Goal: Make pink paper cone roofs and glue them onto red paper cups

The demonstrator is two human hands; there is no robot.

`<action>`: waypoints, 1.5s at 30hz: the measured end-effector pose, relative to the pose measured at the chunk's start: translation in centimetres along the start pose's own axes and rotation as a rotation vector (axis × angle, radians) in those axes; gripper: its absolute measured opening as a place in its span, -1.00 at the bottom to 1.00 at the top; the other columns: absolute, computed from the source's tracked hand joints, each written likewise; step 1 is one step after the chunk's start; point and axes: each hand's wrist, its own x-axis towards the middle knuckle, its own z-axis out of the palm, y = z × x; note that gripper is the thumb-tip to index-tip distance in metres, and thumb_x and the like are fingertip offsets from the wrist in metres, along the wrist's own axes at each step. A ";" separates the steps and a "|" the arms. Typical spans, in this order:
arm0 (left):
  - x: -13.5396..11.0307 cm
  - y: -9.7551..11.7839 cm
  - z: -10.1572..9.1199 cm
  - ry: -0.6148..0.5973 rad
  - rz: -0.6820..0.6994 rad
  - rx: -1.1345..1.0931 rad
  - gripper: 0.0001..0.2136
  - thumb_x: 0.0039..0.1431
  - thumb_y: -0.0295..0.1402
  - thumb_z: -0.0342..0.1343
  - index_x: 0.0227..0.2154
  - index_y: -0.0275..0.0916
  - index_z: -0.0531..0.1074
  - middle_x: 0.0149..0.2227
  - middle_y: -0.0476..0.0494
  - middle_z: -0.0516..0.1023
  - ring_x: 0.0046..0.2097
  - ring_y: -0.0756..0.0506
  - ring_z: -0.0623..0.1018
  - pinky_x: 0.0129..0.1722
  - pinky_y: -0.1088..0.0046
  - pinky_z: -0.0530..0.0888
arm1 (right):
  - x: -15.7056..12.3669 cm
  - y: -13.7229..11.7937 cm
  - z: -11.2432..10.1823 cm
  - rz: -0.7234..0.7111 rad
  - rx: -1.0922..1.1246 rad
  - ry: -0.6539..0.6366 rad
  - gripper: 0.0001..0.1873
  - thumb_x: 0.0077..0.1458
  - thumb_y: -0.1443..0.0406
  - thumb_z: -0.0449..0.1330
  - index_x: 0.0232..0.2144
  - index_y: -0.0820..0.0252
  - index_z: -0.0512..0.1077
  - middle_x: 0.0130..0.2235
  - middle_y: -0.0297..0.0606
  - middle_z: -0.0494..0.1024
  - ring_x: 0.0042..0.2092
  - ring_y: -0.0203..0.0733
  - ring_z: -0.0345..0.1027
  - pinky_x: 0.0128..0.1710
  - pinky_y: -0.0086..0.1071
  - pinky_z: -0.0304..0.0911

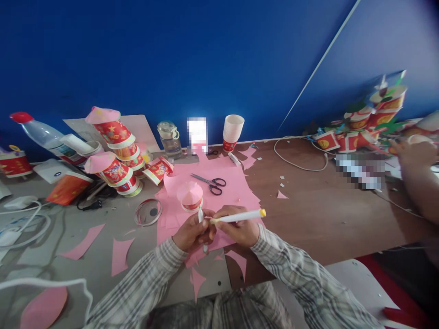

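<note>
My right hand [240, 227] is closed around a white marker [243, 215] with a yellow end, its other end pointing at my left hand. The fingers of my left hand [195, 230] are closed on a slim white piece [200, 214], whose kind I cannot make out; it sticks out above and below them. Both hands meet over pink paper sheets [229, 178]. Just beyond my left hand stands a small red paper cup [192, 207] with a pink cone roof [190, 194]. Black-handled scissors [214, 183] lie open on the pink paper.
Stacked red cups with pink roofs [120, 146] stand at the left, near a tape roll [148, 212]. A white-topped cup stack [233, 130] and a glass jar [169, 139] stand by the wall. Pink scraps [121, 256] lie about. Another person's arm [420, 178] reaches in at right.
</note>
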 end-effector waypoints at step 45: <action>-0.4 -0.4 0.0 -0.085 -0.170 -0.017 -0.87 -0.02 -0.38 0.08 -0.37 -0.30 0.33 -0.51 -0.07 0.46 -0.56 -0.06 0.52 -0.47 0.36 0.50 | -0.2 1.6 -0.3 -0.405 -0.575 -0.163 -0.51 0.16 0.42 0.06 0.11 0.02 0.43 -0.45 -0.33 0.56 -0.53 -0.25 0.31 -0.49 -0.34 0.23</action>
